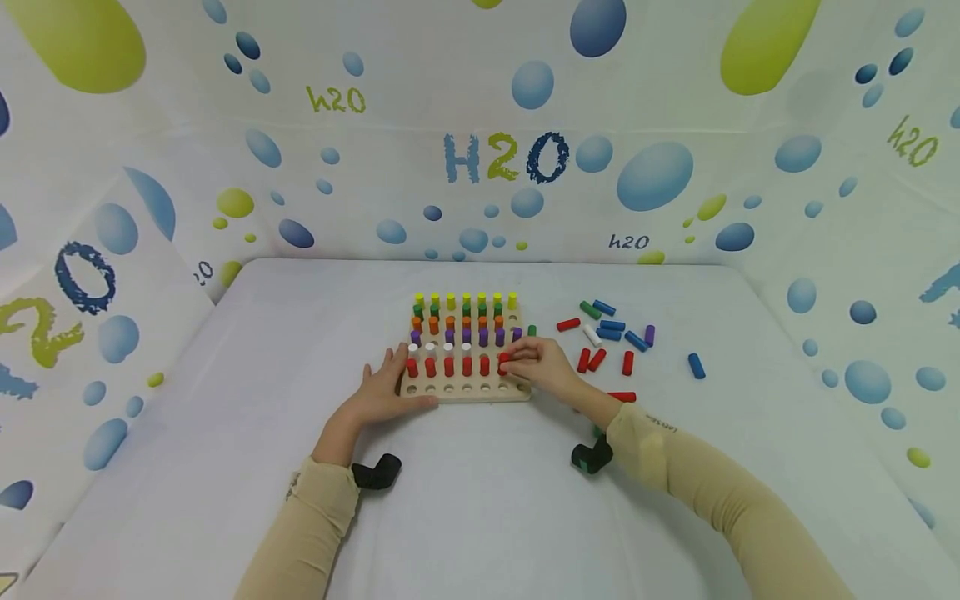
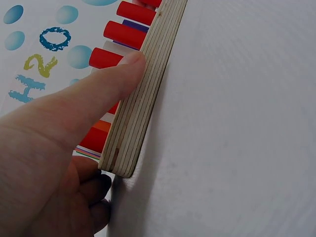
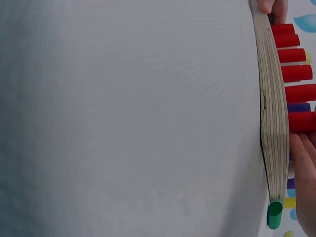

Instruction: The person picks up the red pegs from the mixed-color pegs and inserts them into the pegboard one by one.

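A wooden pegboard (image 1: 468, 397) holds rows of yellow, green, orange, purple, white and red pegs. My right hand (image 1: 551, 371) pinches a red peg (image 1: 503, 363) at the right part of the red row, where it stands upright on the board; in the right wrist view the fingers (image 3: 302, 158) lie beside that peg (image 3: 301, 121). My left hand (image 1: 381, 395) rests at the board's left front corner with fingers spread, the thumb (image 2: 129, 66) on the front edge (image 2: 140, 98) in the left wrist view. The front row of holes is bare.
Loose red pegs (image 1: 627, 362), blue pegs (image 1: 697, 366), a white peg (image 1: 592, 335), a purple peg (image 1: 649, 335) and a green peg (image 1: 589, 309) lie right of the board. Another green peg (image 3: 275, 215) is by its right end. Black wrist devices (image 1: 377, 472) (image 1: 592, 456) are at both sleeves.
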